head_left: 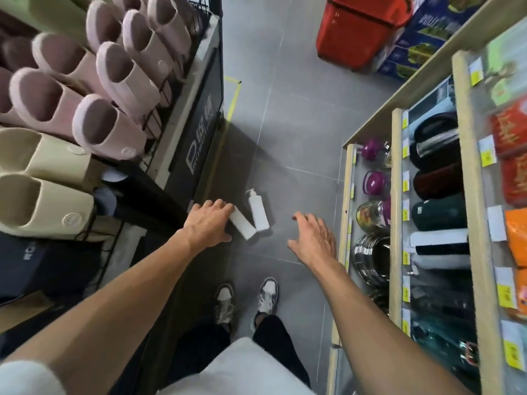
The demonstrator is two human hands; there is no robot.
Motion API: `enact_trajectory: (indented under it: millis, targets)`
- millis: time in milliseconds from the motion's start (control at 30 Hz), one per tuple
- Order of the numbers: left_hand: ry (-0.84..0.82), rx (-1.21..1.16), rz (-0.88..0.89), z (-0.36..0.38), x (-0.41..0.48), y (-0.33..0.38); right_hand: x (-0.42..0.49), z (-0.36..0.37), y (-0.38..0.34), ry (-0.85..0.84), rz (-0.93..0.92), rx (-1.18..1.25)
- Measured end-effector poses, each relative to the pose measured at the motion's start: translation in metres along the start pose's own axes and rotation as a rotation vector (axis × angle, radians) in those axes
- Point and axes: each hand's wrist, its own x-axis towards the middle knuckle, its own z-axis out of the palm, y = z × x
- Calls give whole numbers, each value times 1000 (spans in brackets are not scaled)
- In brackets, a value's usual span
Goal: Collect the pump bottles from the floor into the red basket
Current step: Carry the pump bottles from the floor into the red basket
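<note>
Floor: we see large grey tiles (299, 132) with pale grout lines, forming a narrow aisle; a strip of yellow tape (234, 95) marks a corner on them.
Left side: a black wire rack (159, 121) holds rows of pink slippers (114, 81) above cream slippers (42, 178); a dark sign panel (199, 132) with pale lettering stands below it.
Right side: we find pale wooden shelves (396, 195) edged with yellow price tags (487, 155), stocked with purple-lidded containers (373, 181), steel bowls (373, 252) and orange packets (513, 155).
Far end: blue cartons (422, 32) are stacked beside the shelves.
Light: even and indoor, with a soft shadow beside the rack.
</note>
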Motion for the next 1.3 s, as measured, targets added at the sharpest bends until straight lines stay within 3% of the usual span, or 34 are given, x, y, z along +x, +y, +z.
enact_trajectory:
  millis: [433,667,900,1300]
  targets:
    - [-171,-105,-128,103,141,11,160,91,33,-175,-72,90]
    - [-189,-261,-251,155,208,20,234,138,48,-176,-122,66]
    - [-189,-310,-237,242,258,15,291,227,57,-238,-98,70]
    - [12,-898,-681,390,386,-27,403,409,65,-208,15,178]
